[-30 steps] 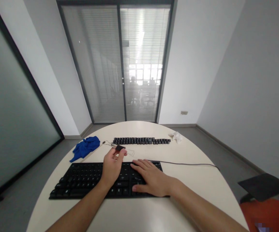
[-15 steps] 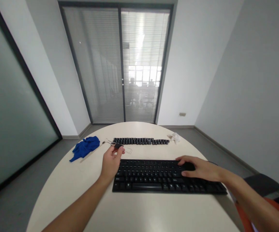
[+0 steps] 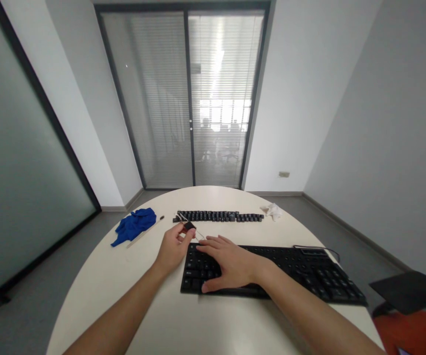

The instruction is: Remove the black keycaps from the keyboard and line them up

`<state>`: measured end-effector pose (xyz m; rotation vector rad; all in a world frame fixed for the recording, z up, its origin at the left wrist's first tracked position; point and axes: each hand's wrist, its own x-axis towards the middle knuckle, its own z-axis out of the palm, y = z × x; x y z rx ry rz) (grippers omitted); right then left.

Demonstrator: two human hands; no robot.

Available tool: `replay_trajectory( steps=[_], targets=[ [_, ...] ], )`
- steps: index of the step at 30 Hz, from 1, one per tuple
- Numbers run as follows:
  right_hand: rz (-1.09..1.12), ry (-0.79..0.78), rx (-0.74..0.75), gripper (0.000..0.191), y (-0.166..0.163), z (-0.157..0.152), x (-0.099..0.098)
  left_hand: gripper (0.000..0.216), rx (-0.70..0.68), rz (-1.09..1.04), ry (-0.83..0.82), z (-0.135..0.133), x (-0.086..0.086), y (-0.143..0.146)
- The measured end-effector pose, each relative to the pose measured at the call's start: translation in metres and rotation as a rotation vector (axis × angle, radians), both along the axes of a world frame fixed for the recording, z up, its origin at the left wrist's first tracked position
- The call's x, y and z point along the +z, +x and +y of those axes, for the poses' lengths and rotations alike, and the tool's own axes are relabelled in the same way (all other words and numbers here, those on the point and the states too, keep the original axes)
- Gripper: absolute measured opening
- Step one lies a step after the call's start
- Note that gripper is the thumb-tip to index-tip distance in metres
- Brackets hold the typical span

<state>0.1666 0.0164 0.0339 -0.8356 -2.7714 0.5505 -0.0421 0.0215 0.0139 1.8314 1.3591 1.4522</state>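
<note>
Pinched between the thumb and fingers of my left hand (image 3: 171,249) is a wire keycap puller (image 3: 189,226) with a dark handle and thin wire ends sticking out both ways. It is just above the far left corner of a black keyboard (image 3: 325,278). My right hand (image 3: 231,264) lies over the left half of the keyboard, fingers stretched out and thumb apart. Its fingertips are close to the puller's wires; whether they touch, I cannot tell. Beyond the keyboard, loose black keycaps (image 3: 213,216) stand in lined-up rows.
On the left of the round white table (image 3: 213,323) lie a crumpled blue cloth (image 3: 135,224) and a thin brush (image 3: 145,232). A crumpled white cloth or tissue (image 3: 272,212) is at the far right. A chair (image 3: 412,330) stands beyond the right edge.
My right hand has slid left from the keyboard's right part to its left part, near the puller. My left hand still holds the puller, now turned more downward. The view has shifted slightly.
</note>
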Motion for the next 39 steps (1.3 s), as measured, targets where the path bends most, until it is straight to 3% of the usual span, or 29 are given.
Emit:
replay_trajectory(
  steps=[6, 14, 20, 26, 31, 39],
  targets=[
    [0.069, -0.073, 0.007, 0.091, 0.007, 0.006, -0.020, 0.022, -0.015, 0.094, 0.018, 0.000, 0.001, -0.002],
    [0.124, -0.093, -0.022, 0.086, 0.035, 0.005, -0.016, 0.023, -0.212, 0.341, -0.018, -0.002, 0.000, -0.007],
    [0.230, -0.002, -0.122, 0.033, 0.024, -0.003, -0.020, 0.020, -0.362, 0.515, 0.009, -0.007, 0.005, -0.010],
    [0.281, 0.026, -0.175, 0.014, 0.016, -0.003, -0.026, 0.018, -0.357, 0.546, 0.012, -0.008, 0.008, -0.011],
    [0.314, 0.019, -0.186, 0.009, 0.013, -0.004, -0.022, 0.019, -0.387, 0.562, -0.004, -0.007, 0.011, -0.012],
    [0.313, -0.012, -0.312, 0.017, 0.014, 0.000, -0.025, 0.023, -0.426, 0.528, -0.039, -0.008, 0.012, -0.012]
  ],
)
